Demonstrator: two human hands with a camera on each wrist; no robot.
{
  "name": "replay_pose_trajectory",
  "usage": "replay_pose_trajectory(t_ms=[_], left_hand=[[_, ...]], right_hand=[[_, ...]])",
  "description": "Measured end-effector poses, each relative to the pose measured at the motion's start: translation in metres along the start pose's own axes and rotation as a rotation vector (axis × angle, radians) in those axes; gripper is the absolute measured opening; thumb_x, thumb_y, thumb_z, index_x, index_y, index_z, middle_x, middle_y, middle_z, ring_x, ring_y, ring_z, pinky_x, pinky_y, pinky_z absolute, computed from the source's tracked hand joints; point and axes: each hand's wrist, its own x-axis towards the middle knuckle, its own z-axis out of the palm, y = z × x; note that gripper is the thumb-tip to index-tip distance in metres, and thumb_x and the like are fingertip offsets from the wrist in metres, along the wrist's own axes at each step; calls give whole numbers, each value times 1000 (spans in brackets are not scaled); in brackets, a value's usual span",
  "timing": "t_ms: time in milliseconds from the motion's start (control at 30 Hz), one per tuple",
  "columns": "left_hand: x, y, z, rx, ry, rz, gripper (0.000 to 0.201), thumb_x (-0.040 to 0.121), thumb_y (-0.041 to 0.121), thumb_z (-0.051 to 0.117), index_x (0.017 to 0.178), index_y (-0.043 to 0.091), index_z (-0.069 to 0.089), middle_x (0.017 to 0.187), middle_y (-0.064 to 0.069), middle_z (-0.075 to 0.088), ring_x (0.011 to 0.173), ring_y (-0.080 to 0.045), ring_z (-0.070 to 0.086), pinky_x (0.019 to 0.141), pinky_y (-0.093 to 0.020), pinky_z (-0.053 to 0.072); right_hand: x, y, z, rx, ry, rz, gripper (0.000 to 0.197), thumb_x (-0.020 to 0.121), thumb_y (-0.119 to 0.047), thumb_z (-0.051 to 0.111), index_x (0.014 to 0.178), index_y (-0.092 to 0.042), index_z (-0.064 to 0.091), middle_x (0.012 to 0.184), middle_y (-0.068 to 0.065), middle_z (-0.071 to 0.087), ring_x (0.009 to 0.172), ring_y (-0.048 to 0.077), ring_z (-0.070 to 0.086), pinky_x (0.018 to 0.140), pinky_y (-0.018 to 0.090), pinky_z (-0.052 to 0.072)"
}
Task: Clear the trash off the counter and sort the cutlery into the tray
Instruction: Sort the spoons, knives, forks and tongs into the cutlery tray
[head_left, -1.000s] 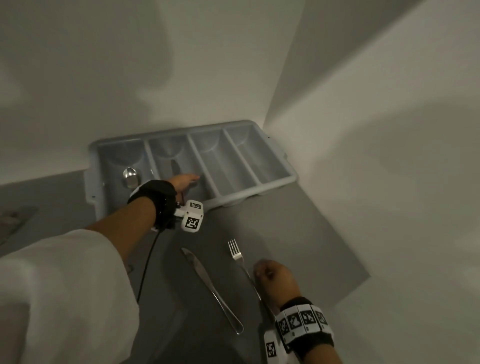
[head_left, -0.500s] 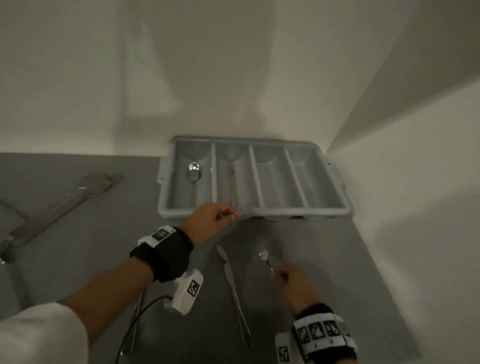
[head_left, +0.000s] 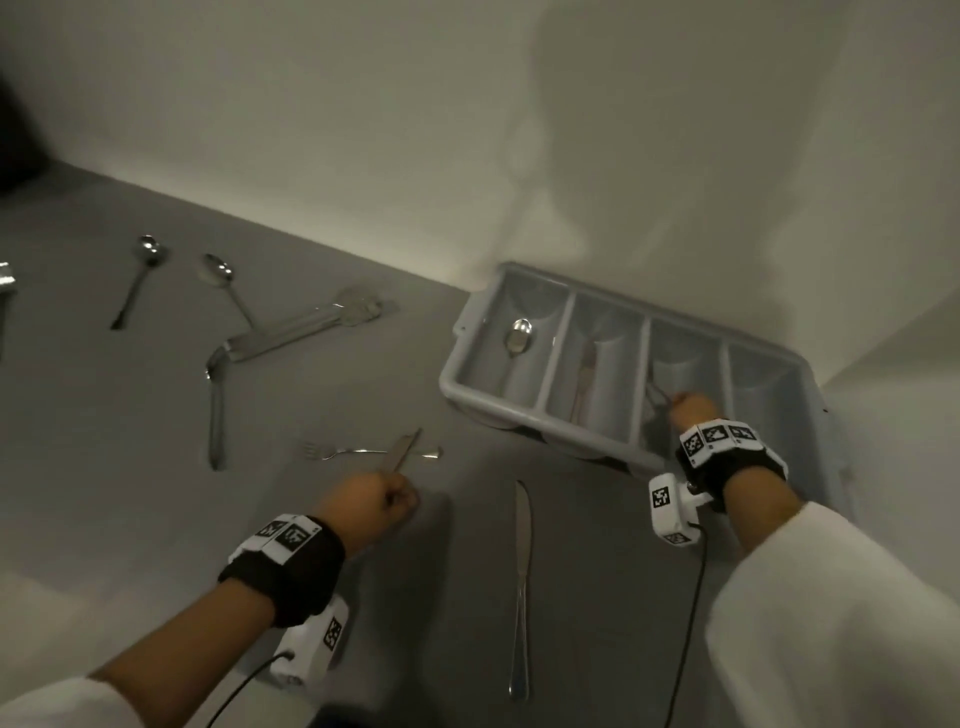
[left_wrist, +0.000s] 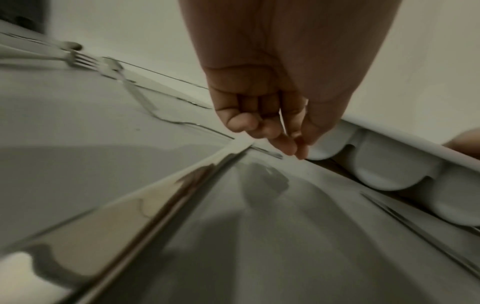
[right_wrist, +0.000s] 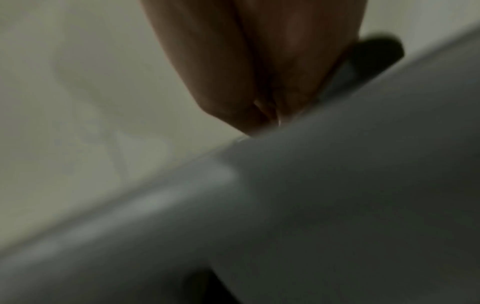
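Observation:
The grey four-slot tray (head_left: 556, 353) stands against the wall at the right. Its first slot holds a spoon (head_left: 519, 332) and its second a knife (head_left: 584, 379). My right hand (head_left: 685, 408) reaches into the third slot and pinches a fork (head_left: 655, 392). The right wrist view shows a glint of metal between the fingertips (right_wrist: 259, 115) above the tray rim (right_wrist: 337, 185). My left hand (head_left: 374, 501) hovers with curled fingers (left_wrist: 259, 123) just short of a knife (head_left: 408, 449) lying across a fork (head_left: 353, 453). I see nothing held in it.
Another knife (head_left: 522, 571) lies between my arms. Tongs (head_left: 306, 327), two spoons (head_left: 140, 275) (head_left: 223, 280) and one more long utensil (head_left: 215, 410) lie on the grey counter further left. The walls meet in a corner behind the tray.
My right hand lifted the fork off the counter and carried it into the tray's third slot. My left hand drew back from the tray to the crossed knife and fork. The view swung left.

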Motion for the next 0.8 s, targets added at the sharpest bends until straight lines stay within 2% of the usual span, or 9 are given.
replay_pose_trajectory(t_ms=[67, 167, 233, 333, 433, 500, 633, 733, 800], left_hand=[[-11, -11, 0, -25, 28, -41, 9, 86, 27, 55, 81, 26, 61, 76, 5, 56, 71, -13, 52, 67, -21, 36], [-24, -24, -3, -54, 62, -97, 18, 85, 28, 56, 69, 36, 54, 66, 14, 51, 62, -6, 49, 59, -20, 35], [-28, -33, -6, -82, 69, -136, 18, 84, 26, 58, 69, 36, 53, 65, 16, 50, 64, -8, 50, 65, -22, 35], [-32, -40, -14, -82, 83, -191, 17, 85, 26, 57, 70, 33, 53, 71, 7, 54, 72, -14, 52, 69, -22, 35], [-26, -49, -26, -109, 131, -193, 23, 86, 25, 57, 65, 31, 48, 74, 1, 56, 74, -18, 53, 70, -24, 35], [-17, -56, -39, -136, 148, -196, 12, 87, 23, 56, 76, 20, 59, 77, -5, 58, 77, -22, 56, 70, -24, 35], [7, -77, -76, -218, 235, -193, 16, 88, 16, 56, 93, 5, 66, 85, -10, 63, 80, -20, 55, 73, -24, 36], [23, -110, -111, -331, 279, -195, 15, 88, 15, 56, 91, 5, 65, 84, -12, 63, 82, -25, 59, 75, -27, 40], [29, -140, -136, -383, 304, -189, 13, 88, 17, 56, 87, 8, 65, 86, -14, 65, 87, -31, 63, 78, -30, 43]], right_hand=[[10, 2, 16, -189, -97, 19, 43, 80, -22, 62, 116, 0, 57, 127, 22, 56, 114, 36, 55, 95, 37, 45], [12, -3, 25, -174, -118, -3, 40, 82, -12, 62, 118, 2, 55, 126, 24, 56, 115, 38, 53, 95, 39, 43], [10, -4, 27, -147, -90, -23, 36, 85, -9, 58, 118, 3, 56, 126, 25, 56, 115, 39, 53, 95, 40, 42], [9, -4, 28, -18, -18, -51, 33, 84, -3, 55, 116, 2, 57, 121, 27, 59, 111, 42, 55, 96, 43, 44], [-2, -13, 20, 182, 176, -120, 43, 79, -1, 52, 121, -5, 55, 124, 27, 56, 112, 43, 53, 99, 48, 44], [-25, -29, 14, 207, 336, -175, 43, 81, -8, 54, 123, -11, 53, 130, 24, 49, 118, 41, 48, 101, 47, 40], [-79, -81, 17, 345, 550, -354, 32, 81, -7, 55, 113, -11, 60, 123, 22, 53, 113, 40, 50, 99, 45, 40], [-112, -133, 41, 519, 501, -449, 18, 84, -8, 55, 100, -11, 64, 105, 15, 63, 91, 29, 59, 86, 41, 50], [-132, -174, 65, 547, 443, -472, 14, 87, -10, 55, 96, -11, 65, 95, 8, 63, 84, 20, 56, 78, 32, 46]])
